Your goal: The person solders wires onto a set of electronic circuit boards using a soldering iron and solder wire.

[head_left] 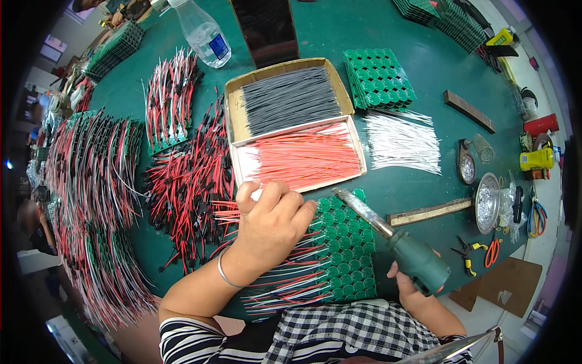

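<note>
My left hand, with a bangle on the wrist, is closed at the front edge of a box of red wires. Its curled fingers are on a bundle of red wires, whose ends stick out to the left; the fingertips are partly hidden. In my right hand is a soldering iron with a thick green handle, its metal tip pointing up-left over the board. Below lies a panel of round green circuit boards, with red, white and dark wires spread out along its left side.
A box of dark grey wires adjoins the red ones. White wires, stacked green panels and a metal dish stand rightward. Heaped red-black wires, wired panels and a bottle are leftward. Pliers lie right.
</note>
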A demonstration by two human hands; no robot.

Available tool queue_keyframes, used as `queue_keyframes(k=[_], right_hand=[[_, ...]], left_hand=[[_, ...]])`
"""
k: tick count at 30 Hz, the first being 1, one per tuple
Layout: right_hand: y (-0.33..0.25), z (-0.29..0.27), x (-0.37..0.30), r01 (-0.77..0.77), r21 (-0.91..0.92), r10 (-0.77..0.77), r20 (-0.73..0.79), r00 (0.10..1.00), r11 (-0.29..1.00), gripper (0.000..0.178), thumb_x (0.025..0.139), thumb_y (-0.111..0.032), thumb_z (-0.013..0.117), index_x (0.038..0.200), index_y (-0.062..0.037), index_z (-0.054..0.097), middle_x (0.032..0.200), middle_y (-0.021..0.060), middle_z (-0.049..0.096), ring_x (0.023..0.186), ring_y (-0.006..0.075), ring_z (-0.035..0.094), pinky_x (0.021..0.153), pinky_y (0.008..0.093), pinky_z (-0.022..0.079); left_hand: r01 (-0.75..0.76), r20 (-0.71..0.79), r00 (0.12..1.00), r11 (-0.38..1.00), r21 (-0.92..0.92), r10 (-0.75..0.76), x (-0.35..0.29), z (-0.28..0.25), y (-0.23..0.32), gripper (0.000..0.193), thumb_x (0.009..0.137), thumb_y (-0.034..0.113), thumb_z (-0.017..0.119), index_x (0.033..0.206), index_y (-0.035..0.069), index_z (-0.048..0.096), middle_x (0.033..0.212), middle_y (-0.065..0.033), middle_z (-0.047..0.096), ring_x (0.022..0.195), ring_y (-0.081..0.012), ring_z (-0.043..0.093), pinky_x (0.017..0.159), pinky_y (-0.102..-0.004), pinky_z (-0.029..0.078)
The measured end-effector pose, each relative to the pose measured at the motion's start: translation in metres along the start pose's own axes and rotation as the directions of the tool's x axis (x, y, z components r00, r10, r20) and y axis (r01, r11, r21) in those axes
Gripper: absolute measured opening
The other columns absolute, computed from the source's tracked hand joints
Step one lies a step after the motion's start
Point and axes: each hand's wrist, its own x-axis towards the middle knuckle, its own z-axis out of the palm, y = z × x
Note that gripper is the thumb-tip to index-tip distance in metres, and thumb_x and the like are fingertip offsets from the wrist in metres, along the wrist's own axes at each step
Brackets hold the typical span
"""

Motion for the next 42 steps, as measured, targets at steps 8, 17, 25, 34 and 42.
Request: queue_keyframes(k=[8,17,25,34,42], right_hand=[[-0.007,-0.004,-0.001,-0.039,0.244,0.056,-0.061,0.997,0.969,0.021,0.089,-0.013,0.061,0.104,0.0,0.065,0.089,0.0104,0.067,0.068,0.0179,0.067,0.067,0.0317,0.053],[-0.01,-0.006,-0.016,-0.211,0.374,0.206,0.051,0.977,0.903,0.026,0.086,-0.013,0.065,0.109,-0.0008,0.064,0.094,0.0116,0.067,0.079,0.0217,0.067,0.076,0.0346,0.052],[0.001,0.004,-0.033,-0.27,0.301,0.264,0.062,0.963,0.915,0.031,0.081,-0.012,0.07,0.11,-0.0016,0.065,0.108,0.0128,0.065,0.101,0.0283,0.06,0.09,0.0391,0.046],[0.0,0.007,-0.021,-0.062,0.205,0.062,0.006,0.998,0.977,0.031,0.089,-0.017,0.063,0.112,0.0033,0.058,0.09,0.0098,0.064,0.067,0.0157,0.063,0.066,0.0306,0.051],[-0.001,0.001,-0.027,-0.123,0.17,0.125,0.002,0.992,0.978,0.026,0.083,-0.009,0.067,0.108,0.0,0.065,0.098,0.011,0.067,0.089,0.0255,0.065,0.08,0.035,0.05]], left_hand=[[-0.016,0.002,1.0,1.0,0.002,0.016,0.0,0.0,0.001,0.009,0.077,0.018,0.064,0.083,0.02,0.071,0.078,0.0081,0.057,0.085,-0.0123,0.055,0.093,-0.0463,0.025],[-0.028,-0.004,1.0,1.0,-0.005,0.028,-0.007,-0.015,0.011,0.011,0.077,0.019,0.064,0.084,0.022,0.072,0.076,0.0097,0.058,0.084,-0.0116,0.054,0.092,-0.0439,0.025],[-0.03,0.021,0.999,0.999,-0.019,0.03,-0.01,-0.008,0.012,0.011,0.077,0.019,0.064,0.085,0.022,0.072,0.076,0.0088,0.057,0.084,-0.0113,0.054,0.092,-0.0437,0.025],[-0.027,0.011,1.0,0.999,-0.028,0.027,-0.011,-0.005,0.014,0.01,0.077,0.019,0.065,0.085,0.021,0.072,0.076,0.0084,0.056,0.083,-0.0109,0.054,0.092,-0.043,0.025],[-0.029,0.009,1.0,0.999,-0.035,0.03,-0.01,-0.006,0.013,0.011,0.078,0.018,0.065,0.085,0.02,0.072,0.076,0.0076,0.056,0.083,-0.0116,0.054,0.091,-0.0431,0.025]])
